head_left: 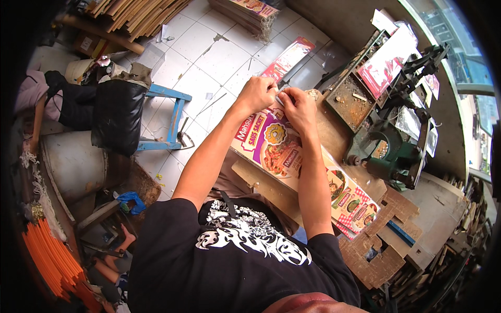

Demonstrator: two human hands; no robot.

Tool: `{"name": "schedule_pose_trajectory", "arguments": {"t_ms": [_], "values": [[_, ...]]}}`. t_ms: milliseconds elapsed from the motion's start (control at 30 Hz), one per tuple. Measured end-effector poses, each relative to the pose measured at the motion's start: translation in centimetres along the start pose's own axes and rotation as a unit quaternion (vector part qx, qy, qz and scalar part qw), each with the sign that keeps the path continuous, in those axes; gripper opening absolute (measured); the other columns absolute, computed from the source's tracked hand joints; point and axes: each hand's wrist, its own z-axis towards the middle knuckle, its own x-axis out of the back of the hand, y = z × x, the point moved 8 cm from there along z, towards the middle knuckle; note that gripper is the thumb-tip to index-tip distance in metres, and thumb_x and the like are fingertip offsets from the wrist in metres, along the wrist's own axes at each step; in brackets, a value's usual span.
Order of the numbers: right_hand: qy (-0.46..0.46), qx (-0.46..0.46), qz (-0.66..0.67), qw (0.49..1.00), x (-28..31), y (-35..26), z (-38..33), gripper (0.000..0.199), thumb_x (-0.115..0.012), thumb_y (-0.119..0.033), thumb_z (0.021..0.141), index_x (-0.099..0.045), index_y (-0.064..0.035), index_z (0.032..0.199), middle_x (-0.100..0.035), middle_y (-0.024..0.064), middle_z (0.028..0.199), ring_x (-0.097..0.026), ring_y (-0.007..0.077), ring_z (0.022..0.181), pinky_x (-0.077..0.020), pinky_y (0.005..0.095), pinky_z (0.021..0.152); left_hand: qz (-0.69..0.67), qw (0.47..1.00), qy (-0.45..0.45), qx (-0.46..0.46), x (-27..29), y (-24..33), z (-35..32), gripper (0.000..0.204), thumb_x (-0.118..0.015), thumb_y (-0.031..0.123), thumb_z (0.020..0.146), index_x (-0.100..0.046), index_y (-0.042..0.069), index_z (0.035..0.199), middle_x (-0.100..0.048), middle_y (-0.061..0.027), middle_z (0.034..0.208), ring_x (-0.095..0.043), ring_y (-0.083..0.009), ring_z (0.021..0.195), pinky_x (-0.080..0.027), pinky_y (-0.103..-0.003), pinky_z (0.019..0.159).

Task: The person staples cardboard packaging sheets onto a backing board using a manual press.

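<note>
Two bare hands — left hand and right hand — meet at the far end of a long printed panel lying slantwise on a wooden worktop. Both grips look closed, fingers curled in; on what exactly, I cannot tell. The right forearm crosses over the panel: an uneven pull could skew it, and careless pressure there might crease its printed face.

Small workshop, shown by a green metal machine, a debris-strewn tray, stacked brown strips, orange rods and a heap of scrap pieces.
</note>
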Motion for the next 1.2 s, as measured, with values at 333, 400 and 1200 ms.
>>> {"name": "schedule_pose_trajectory", "arguments": {"t_ms": [333, 400, 1200], "values": [[0.012, 0.018, -0.015, 1.0, 0.1, -0.2, 0.1, 0.019, -0.067, -0.025, 0.084, -0.071, -0.0062, 0.088, -0.068, 0.0143, 0.085, -0.065, 0.0341, 0.079, -0.0502, 0.0415, 0.07, 0.004, 1.0, -0.005, -0.001, 0.0, 0.0, 0.0, 0.016, -0.059, 0.012, 0.08, -0.064, -0.003, 0.081, -0.063, -0.0234, 0.071, -0.064, -0.036, 0.065, -0.05, -0.04, 0.061], [0.017, 0.024, -0.022, 0.999, 0.2, -0.5, 0.0, 0.019, -0.067, -0.024, 0.084, -0.071, -0.0062, 0.088, -0.068, 0.0143, 0.085, -0.065, 0.0342, 0.08, -0.0503, 0.0421, 0.071, 0.005, 1.0, -0.005, -0.005, -0.1, 0.0, 0.1, 0.016, -0.059, 0.012, 0.08, -0.064, -0.003, 0.081, -0.063, -0.0233, 0.071, -0.064, -0.0363, 0.065, -0.05, -0.04, 0.061], [0.057, -0.061, 0.032, 0.996, 1.4, 1.4, 0.2, 0.021, -0.066, -0.02, 0.079, -0.07, 0.0004, 0.083, -0.066, 0.0172, 0.068, -0.066, 0.0262, 0.061, -0.0514, 0.0372, 0.063, 0.03, 0.995, -0.08, 0.058, -0.2, 0.3, 1.1, 0.021, -0.059, 0.02, 0.078, -0.07, 0.003, 0.082, -0.068, -0.0201, 0.079, -0.068, -0.035, 0.077, -0.053, -0.041, 0.072]]}}
